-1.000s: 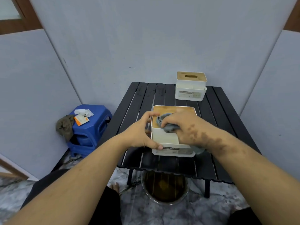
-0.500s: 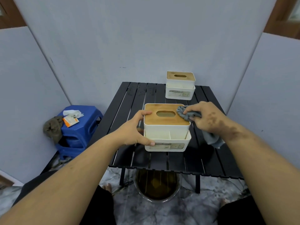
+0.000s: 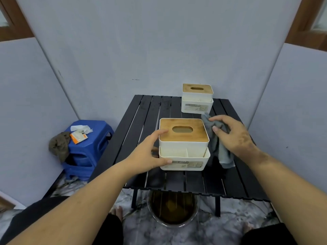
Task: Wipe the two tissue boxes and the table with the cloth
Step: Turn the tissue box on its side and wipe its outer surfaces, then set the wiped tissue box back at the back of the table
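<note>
Cloth (image 3: 216, 138) bunched in your right hand (image 3: 233, 135) at the near box's (image 3: 184, 144) 3 o'clock edge; your left hand (image 3: 150, 152) clasps its 9 o'clock side.

Near tissue box (image 3: 184, 151) showing matt white plastic under a smooth wooden lid; cloth (image 3: 220, 149) hanging soft; table (image 3: 150, 110) slats gleaming glossy black.

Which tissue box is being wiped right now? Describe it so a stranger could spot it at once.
Find the black slatted table. Two white tissue boxes with wooden lids stand on it; take the near box, by the front edge. Unlike the far box at the back, it has the left hand gripping its side and the right hand holding a grey cloth just beside it.
</note>
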The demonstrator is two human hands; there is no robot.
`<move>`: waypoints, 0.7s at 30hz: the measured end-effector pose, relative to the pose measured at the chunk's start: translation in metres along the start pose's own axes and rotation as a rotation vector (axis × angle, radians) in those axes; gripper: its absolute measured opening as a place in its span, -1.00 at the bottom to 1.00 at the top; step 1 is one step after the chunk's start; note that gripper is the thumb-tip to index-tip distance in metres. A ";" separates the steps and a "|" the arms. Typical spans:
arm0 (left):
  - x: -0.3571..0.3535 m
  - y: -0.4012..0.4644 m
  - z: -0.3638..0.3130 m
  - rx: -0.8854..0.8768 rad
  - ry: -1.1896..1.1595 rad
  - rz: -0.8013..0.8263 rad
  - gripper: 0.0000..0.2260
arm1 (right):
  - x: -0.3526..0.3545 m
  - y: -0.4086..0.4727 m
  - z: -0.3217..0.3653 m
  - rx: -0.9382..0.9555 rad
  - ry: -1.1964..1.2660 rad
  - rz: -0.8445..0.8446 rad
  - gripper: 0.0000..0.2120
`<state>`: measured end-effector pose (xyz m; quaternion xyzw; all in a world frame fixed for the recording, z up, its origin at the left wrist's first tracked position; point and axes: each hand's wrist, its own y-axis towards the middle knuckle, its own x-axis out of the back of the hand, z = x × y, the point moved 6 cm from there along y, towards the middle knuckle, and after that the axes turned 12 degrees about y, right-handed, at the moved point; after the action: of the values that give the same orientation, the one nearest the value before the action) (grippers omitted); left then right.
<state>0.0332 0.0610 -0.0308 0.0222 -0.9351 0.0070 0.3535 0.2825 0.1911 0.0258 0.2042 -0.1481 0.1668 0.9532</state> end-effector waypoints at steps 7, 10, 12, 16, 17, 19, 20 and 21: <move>-0.009 -0.013 0.002 -0.025 -0.030 -0.087 -0.31 | -0.031 -0.066 -0.017 0.016 -0.050 0.284 0.00; -0.010 -0.013 0.001 -0.015 -0.037 -0.122 -0.31 | -0.040 -0.067 -0.023 0.035 -0.087 0.190 0.04; -0.010 -0.012 0.002 -0.005 -0.017 -0.145 -0.29 | -0.043 -0.065 -0.022 0.035 -0.049 0.141 -0.03; -0.006 -0.014 0.008 0.020 -0.026 -0.196 -0.28 | -0.049 -0.059 -0.015 0.019 -0.018 0.150 -0.13; -0.004 -0.015 0.010 0.023 -0.031 -0.205 -0.29 | -0.051 -0.058 -0.013 0.019 -0.013 0.157 -0.13; 0.003 -0.017 0.014 0.025 -0.029 -0.215 -0.30 | -0.059 -0.054 -0.006 0.009 0.008 0.160 -0.15; 0.007 -0.017 0.016 0.025 -0.025 -0.218 -0.30 | -0.064 -0.052 -0.001 -0.008 0.032 0.171 -0.15; 0.013 -0.016 0.017 0.025 -0.020 -0.224 -0.31 | -0.070 -0.048 0.003 -0.034 0.073 0.187 -0.17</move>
<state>0.0132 0.0435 -0.0350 0.1310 -0.9302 -0.0210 0.3422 0.2372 0.1303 -0.0126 0.1670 -0.1342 0.2597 0.9416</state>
